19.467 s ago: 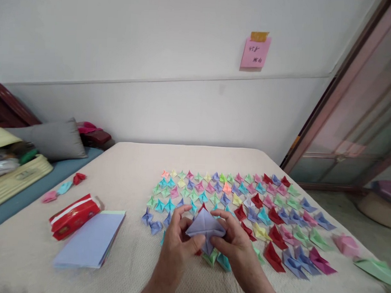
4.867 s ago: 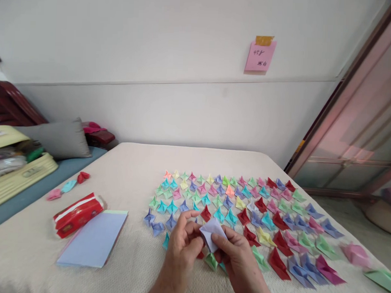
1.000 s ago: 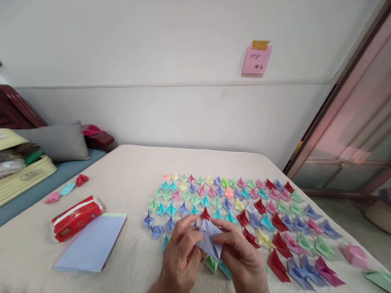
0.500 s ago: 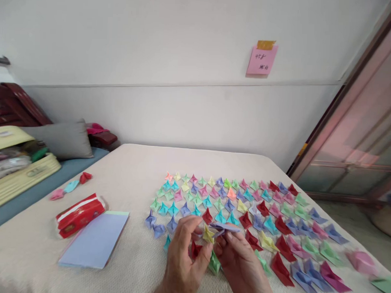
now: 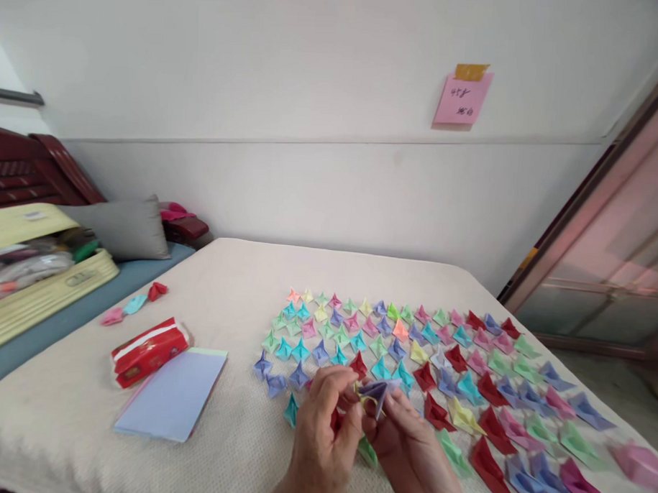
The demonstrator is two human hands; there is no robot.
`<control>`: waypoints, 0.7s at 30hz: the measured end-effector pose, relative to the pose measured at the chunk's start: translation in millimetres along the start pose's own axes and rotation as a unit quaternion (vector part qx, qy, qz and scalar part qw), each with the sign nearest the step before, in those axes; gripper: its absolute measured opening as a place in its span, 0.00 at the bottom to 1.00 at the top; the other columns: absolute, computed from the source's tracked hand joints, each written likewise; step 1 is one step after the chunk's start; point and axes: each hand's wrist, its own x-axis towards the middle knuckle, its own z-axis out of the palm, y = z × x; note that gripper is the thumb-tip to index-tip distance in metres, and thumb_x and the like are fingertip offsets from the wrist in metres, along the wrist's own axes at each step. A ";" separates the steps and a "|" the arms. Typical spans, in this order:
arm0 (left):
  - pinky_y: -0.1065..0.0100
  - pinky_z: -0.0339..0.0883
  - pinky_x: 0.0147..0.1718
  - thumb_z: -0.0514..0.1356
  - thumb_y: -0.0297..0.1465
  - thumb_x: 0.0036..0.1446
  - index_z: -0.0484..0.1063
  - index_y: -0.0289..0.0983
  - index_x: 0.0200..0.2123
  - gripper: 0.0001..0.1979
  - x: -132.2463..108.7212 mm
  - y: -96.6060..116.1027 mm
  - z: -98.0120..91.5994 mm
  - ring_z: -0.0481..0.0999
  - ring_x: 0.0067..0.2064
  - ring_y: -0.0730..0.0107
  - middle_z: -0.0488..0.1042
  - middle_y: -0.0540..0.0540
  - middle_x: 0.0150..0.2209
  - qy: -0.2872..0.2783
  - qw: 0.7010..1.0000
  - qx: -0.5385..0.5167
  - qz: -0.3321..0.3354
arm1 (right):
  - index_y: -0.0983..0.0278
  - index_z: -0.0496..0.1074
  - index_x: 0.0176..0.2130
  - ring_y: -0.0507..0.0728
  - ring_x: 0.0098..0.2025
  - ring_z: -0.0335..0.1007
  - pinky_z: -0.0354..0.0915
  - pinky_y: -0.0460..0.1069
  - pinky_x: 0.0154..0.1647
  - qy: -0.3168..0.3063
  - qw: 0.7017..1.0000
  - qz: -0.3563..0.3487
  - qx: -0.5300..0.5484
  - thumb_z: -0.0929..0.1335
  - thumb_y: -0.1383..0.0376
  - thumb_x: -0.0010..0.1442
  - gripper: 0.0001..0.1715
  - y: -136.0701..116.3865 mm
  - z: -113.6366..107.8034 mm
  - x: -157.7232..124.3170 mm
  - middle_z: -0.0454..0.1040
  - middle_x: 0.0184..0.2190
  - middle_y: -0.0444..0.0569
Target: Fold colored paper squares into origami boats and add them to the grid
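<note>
A small purple origami paper (image 5: 384, 389), partly folded, is held up between my two hands over the bed. My right hand (image 5: 408, 445) pinches its right side between thumb and fingers. Curled round at the left, my left hand (image 5: 326, 422) has its fingertips at the paper's left edge; the exact contact is partly hidden. Below and around the hands lie rows of small folded paper boats in many colours, such as a cyan boat (image 5: 291, 410) left of my left hand and a red boat (image 5: 437, 411) beyond my right hand. Part of a yellow boat shows behind the purple paper.
A stack of purple paper sheets (image 5: 170, 395) lies to the left, beside a red tissue pack (image 5: 150, 349). Three small folded pieces, including a red one (image 5: 157, 291), sit farther left. A pale yellow box (image 5: 47, 287) and a grey pillow (image 5: 125, 226) stand beyond the bed's edge.
The purple paper has been turned from nearly flat to tilted, its folded face now showing. My left fingers have closed in on it. The view has swung slightly left.
</note>
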 end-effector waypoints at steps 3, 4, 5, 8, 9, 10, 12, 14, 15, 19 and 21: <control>0.59 0.75 0.45 0.53 0.25 0.63 0.71 0.41 0.49 0.14 1.7 0.6 -0.8 0.77 0.45 0.61 0.74 0.41 0.47 -0.002 1.000 0.011 0.013 | 0.67 0.79 0.32 0.49 0.27 0.75 0.72 0.42 0.29 -0.002 1.000 0.006 -0.003 0.81 0.72 0.43 0.14 -0.3 1.0 -0.6 0.81 0.28 0.45; 0.59 0.75 0.46 0.53 0.24 0.63 0.71 0.41 0.49 0.14 2.4 0.8 -0.9 0.77 0.46 0.62 0.74 0.42 0.47 -0.001 1.000 0.015 0.019 | 0.67 0.79 0.32 0.49 0.27 0.75 0.71 0.41 0.28 -0.005 1.000 0.008 -0.006 0.81 0.73 0.43 0.15 -0.3 1.4 -1.0 0.81 0.27 0.45; 0.59 0.74 0.46 0.53 0.23 0.63 0.71 0.41 0.49 0.14 3.0 0.9 -1.1 0.77 0.46 0.62 0.74 0.42 0.46 -0.002 1.000 0.017 0.025 | 0.67 0.80 0.33 0.48 0.26 0.75 0.71 0.40 0.27 -0.008 1.000 0.012 -0.008 0.81 0.73 0.42 0.15 -0.3 1.7 -1.5 0.80 0.26 0.45; 0.63 0.75 0.43 0.53 0.22 0.62 0.70 0.41 0.48 0.14 3.2 0.2 -1.1 0.78 0.43 0.64 0.76 0.44 0.42 -0.012 1.000 0.009 0.023 | 0.68 0.80 0.33 0.48 0.25 0.74 0.70 0.39 0.25 -0.009 1.000 0.026 -0.013 0.81 0.73 0.40 0.17 0.2 1.2 -1.9 0.79 0.25 0.44; 0.64 0.75 0.42 0.53 0.22 0.62 0.70 0.41 0.48 0.14 2.6 -0.4 -1.0 0.79 0.41 0.65 0.77 0.45 0.40 -0.018 1.000 0.007 0.017 | 0.68 0.80 0.32 0.48 0.25 0.74 0.70 0.39 0.25 -0.007 0.999 0.030 -0.015 0.81 0.73 0.40 0.16 0.5 0.7 -1.7 0.79 0.24 0.45; 0.66 0.75 0.40 0.53 0.22 0.62 0.69 0.41 0.48 0.15 1.8 -1.3 -0.8 0.79 0.39 0.66 0.77 0.45 0.39 -0.023 1.000 0.006 0.011 | 0.68 0.80 0.32 0.48 0.24 0.74 0.70 0.39 0.25 -0.006 0.999 0.035 -0.017 0.81 0.73 0.40 0.16 0.8 0.1 -1.4 0.79 0.24 0.45; 0.68 0.75 0.37 0.53 0.21 0.61 0.69 0.41 0.49 0.15 -0.1 -3.6 0.1 0.80 0.38 0.67 0.78 0.46 0.39 -0.030 1.000 0.008 0.004 | 0.69 0.80 0.31 0.47 0.24 0.74 0.71 0.39 0.25 -0.003 0.999 0.042 -0.023 0.81 0.73 0.40 0.15 1.3 -0.6 -0.9 0.79 0.23 0.45; 0.68 0.75 0.37 0.53 0.20 0.59 0.68 0.41 0.49 0.17 -1.4 -6.1 1.4 0.80 0.38 0.66 0.78 0.46 0.39 -0.033 0.999 0.011 0.002 | 0.70 0.81 0.31 0.47 0.24 0.73 0.71 0.39 0.25 -0.001 0.998 0.048 -0.027 0.82 0.73 0.40 0.15 1.5 -0.1 -0.8 0.79 0.23 0.45; 0.68 0.75 0.37 0.54 0.20 0.59 0.68 0.41 0.49 0.18 -1.7 -7.2 2.2 0.80 0.38 0.66 0.78 0.46 0.39 -0.030 0.999 0.010 0.001 | 0.71 0.81 0.31 0.47 0.24 0.73 0.71 0.39 0.26 -0.002 0.998 0.050 -0.028 0.82 0.73 0.40 0.16 1.5 0.7 -1.0 0.78 0.22 0.45; 0.70 0.74 0.36 0.55 0.18 0.55 0.70 0.42 0.49 0.20 1.0 -8.3 2.4 0.79 0.37 0.68 0.78 0.47 0.37 -0.016 1.000 0.010 0.012 | 0.71 0.81 0.34 0.46 0.23 0.73 0.71 0.38 0.25 0.000 0.998 0.062 -0.023 0.82 0.74 0.38 0.20 0.7 5.2 -2.0 0.78 0.22 0.45; 0.70 0.73 0.36 0.55 0.17 0.54 0.71 0.42 0.48 0.21 4.2 -7.1 0.2 0.78 0.36 0.69 0.78 0.47 0.37 -0.027 0.999 0.017 0.026 | 0.70 0.81 0.33 0.46 0.21 0.72 0.71 0.38 0.23 0.006 0.997 0.072 -0.015 0.83 0.74 0.36 0.21 0.4 6.3 -2.0 0.78 0.21 0.44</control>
